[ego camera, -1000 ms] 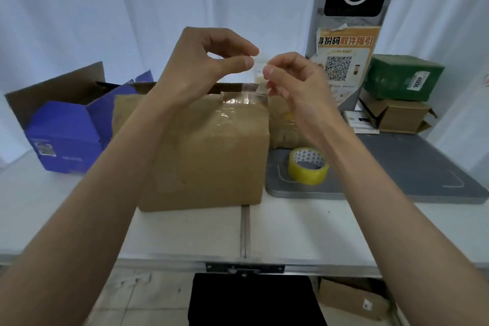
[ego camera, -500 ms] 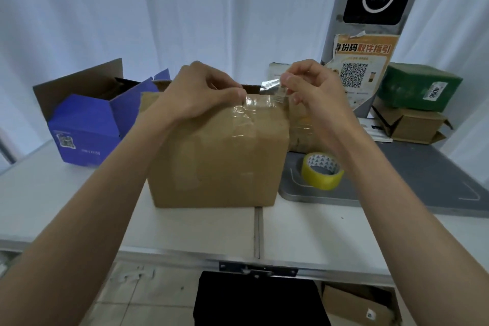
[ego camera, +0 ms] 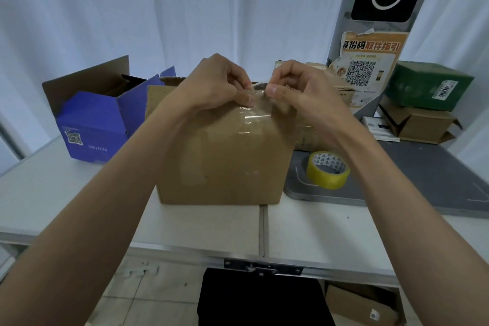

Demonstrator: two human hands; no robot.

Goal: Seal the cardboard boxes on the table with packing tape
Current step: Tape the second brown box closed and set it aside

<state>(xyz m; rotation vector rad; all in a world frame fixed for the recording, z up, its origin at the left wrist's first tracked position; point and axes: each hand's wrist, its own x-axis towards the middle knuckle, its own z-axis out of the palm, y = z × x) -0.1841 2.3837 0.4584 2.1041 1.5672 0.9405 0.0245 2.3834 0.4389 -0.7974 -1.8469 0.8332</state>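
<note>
Upright brown box [ego camera: 222, 156], clear-taped top edge

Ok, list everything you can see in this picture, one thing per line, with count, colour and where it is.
cardboard box: one, brown, centre of the table, clear tape over its top front edge
strip of tape: one, clear, at the box's top edge, between both hands
tape roll: one, yellowish, on the grey mat right of the box
grey mat: one, dark grey, right part of the table
blue box: one, blue, flaps open, left rear
green box: one, green, right rear, on top of a brown carton
QR poster: one, orange and white, on the post behind
table: one, white
left hand: pinches the tape
right hand: pinches the tape
</note>
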